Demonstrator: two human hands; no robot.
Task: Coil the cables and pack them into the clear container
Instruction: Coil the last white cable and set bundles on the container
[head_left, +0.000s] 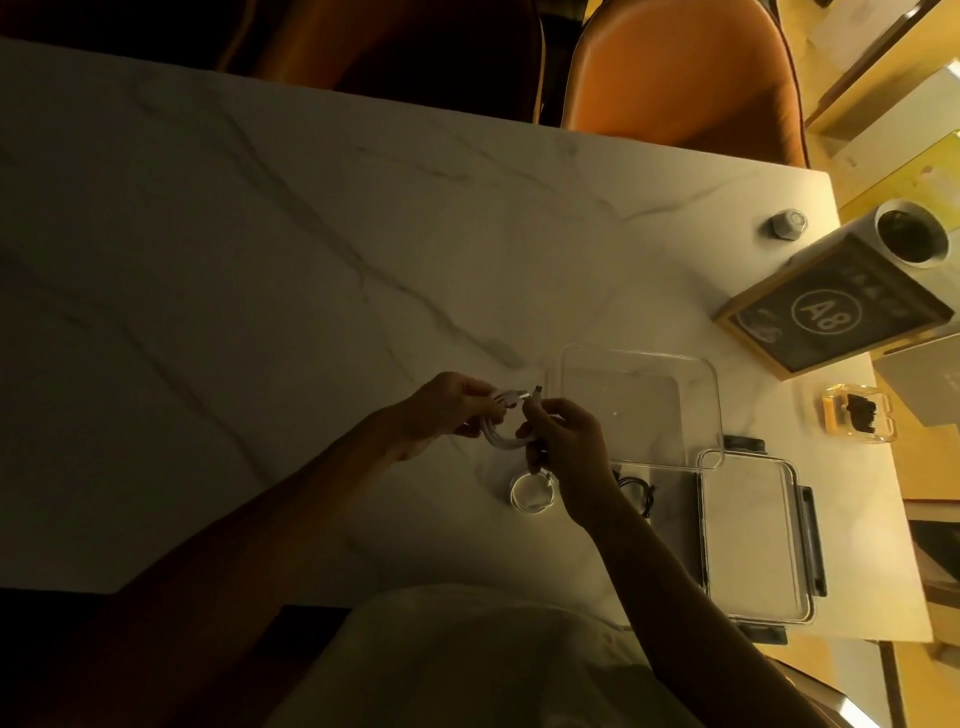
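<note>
From the head view, my left hand (447, 410) and right hand (563, 441) both pinch a white cable (506, 434), looped between them above the table (260, 260) near its right edge. A coiled white cable (531, 491) and a black cable (638, 491) lie beside the clear container (714, 410), which looks empty; I judge packing not yet begun.

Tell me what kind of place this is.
Probably a café or restaurant: a marble-look table with orange upholstered chairs tucked in, and a framed sign marked A8 like a table number. Both hands hold a white cable there.
</note>
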